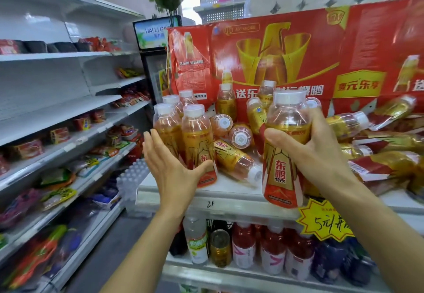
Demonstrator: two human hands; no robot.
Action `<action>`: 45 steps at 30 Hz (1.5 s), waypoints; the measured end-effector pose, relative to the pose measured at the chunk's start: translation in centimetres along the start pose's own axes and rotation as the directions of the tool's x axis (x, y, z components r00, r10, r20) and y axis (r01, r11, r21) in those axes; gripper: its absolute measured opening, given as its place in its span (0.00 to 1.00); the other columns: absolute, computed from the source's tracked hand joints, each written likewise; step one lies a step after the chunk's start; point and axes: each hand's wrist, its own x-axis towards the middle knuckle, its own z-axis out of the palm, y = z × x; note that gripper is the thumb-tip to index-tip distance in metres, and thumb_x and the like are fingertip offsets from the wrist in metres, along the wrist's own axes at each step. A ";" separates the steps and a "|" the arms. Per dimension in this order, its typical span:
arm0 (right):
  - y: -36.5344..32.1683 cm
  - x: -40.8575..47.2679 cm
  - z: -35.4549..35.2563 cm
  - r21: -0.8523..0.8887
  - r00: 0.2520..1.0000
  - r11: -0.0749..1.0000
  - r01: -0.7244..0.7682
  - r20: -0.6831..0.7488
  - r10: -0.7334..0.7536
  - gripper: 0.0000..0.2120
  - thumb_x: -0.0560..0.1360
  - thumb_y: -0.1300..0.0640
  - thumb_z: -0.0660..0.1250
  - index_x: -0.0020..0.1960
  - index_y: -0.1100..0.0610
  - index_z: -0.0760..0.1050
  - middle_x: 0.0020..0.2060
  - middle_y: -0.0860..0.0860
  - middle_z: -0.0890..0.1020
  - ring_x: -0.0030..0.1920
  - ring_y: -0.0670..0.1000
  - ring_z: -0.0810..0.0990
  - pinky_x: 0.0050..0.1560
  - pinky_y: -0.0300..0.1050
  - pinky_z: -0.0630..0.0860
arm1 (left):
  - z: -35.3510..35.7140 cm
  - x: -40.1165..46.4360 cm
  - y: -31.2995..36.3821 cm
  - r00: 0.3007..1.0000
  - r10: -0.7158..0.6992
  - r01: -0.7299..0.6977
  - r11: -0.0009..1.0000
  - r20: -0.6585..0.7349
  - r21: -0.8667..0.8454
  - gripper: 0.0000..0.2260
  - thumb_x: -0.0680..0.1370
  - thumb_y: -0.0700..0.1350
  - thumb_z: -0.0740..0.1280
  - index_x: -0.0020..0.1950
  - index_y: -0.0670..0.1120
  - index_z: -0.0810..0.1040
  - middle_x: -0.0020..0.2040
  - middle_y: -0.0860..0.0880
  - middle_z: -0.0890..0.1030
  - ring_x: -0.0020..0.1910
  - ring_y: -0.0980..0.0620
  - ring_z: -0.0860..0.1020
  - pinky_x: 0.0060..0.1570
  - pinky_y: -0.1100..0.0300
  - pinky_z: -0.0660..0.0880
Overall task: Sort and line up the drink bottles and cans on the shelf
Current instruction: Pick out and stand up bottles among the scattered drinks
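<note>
My right hand (316, 146) grips a gold-and-red drink bottle (283, 148) with a white cap, held upright in front of the white shelf (229, 197). My left hand (174, 166) is flat, with straight fingers against the side of an upright bottle (198, 141) at the shelf's front left corner. Three more bottles (167, 123) stand upright behind it. Several bottles (236, 162) lie on their sides in the middle of the shelf and others (348, 125) are piled on the right. Upright ones (226, 100) stand further back.
A red carton (298, 52) stands behind the bottles. The lower shelf holds a clear bottle (196, 242), a gold can (220, 247) and red drink bottles (273, 249). A yellow price tag (325, 221) hangs at the shelf edge. Snack shelves (57, 132) line the left aisle.
</note>
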 end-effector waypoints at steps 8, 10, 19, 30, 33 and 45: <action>-0.4 0.2 5.1 0.069 0.994 0.998 0.006 0.111 -0.014 0.23 0.70 0.48 0.75 0.60 0.51 0.69 0.47 0.44 0.80 0.44 0.37 0.81 0.40 0.32 0.77 | 0.0 1.0 -2.4 0.971 -0.092 0.123 0.984 0.220 -0.129 0.65 0.60 0.60 0.80 0.77 0.53 0.31 0.80 0.53 0.40 0.78 0.55 0.42 0.73 0.55 0.46; -0.1 0.6 6.8 0.072 0.989 0.997 0.008 0.148 -0.019 0.23 0.71 0.50 0.75 0.60 0.52 0.68 0.47 0.44 0.80 0.45 0.37 0.81 0.42 0.32 0.77 | -0.4 1.5 -3.0 0.965 -0.090 0.128 0.981 0.244 -0.144 0.64 0.61 0.57 0.81 0.78 0.53 0.33 0.80 0.52 0.43 0.78 0.54 0.46 0.71 0.57 0.49; 1.8 2.7 11.7 0.069 0.979 0.997 -0.036 0.203 0.021 0.27 0.72 0.48 0.73 0.66 0.50 0.65 0.50 0.40 0.77 0.47 0.29 0.77 0.45 0.28 0.77 | -1.2 3.5 -5.6 0.932 -0.074 0.145 0.973 0.354 -0.178 0.61 0.62 0.54 0.81 0.79 0.53 0.39 0.80 0.51 0.52 0.77 0.52 0.53 0.75 0.49 0.55; 2.8 3.9 13.7 0.089 0.968 0.996 -0.017 0.252 -0.006 0.24 0.72 0.50 0.74 0.62 0.49 0.65 0.53 0.46 0.79 0.51 0.43 0.81 0.53 0.49 0.81 | -1.3 5.4 -7.1 0.926 -0.122 0.195 0.964 0.356 -0.178 0.59 0.60 0.55 0.82 0.79 0.56 0.45 0.77 0.50 0.58 0.75 0.50 0.60 0.73 0.42 0.61; 2.9 3.4 13.6 0.083 0.964 0.997 0.012 0.263 -0.033 0.26 0.72 0.52 0.75 0.63 0.49 0.65 0.53 0.43 0.79 0.52 0.39 0.80 0.53 0.43 0.80 | -1.4 5.6 -7.5 0.918 -0.131 0.214 0.958 0.374 -0.191 0.58 0.59 0.55 0.82 0.78 0.56 0.47 0.75 0.50 0.61 0.73 0.50 0.63 0.71 0.42 0.63; 2.4 2.7 13.4 0.039 0.969 0.998 -0.043 0.246 0.032 0.34 0.73 0.49 0.74 0.71 0.46 0.59 0.61 0.44 0.75 0.59 0.41 0.76 0.57 0.40 0.76 | -3.9 7.0 -7.4 0.858 -0.082 0.246 0.932 0.507 -0.267 0.30 0.76 0.47 0.71 0.74 0.56 0.60 0.67 0.54 0.73 0.64 0.55 0.72 0.67 0.48 0.70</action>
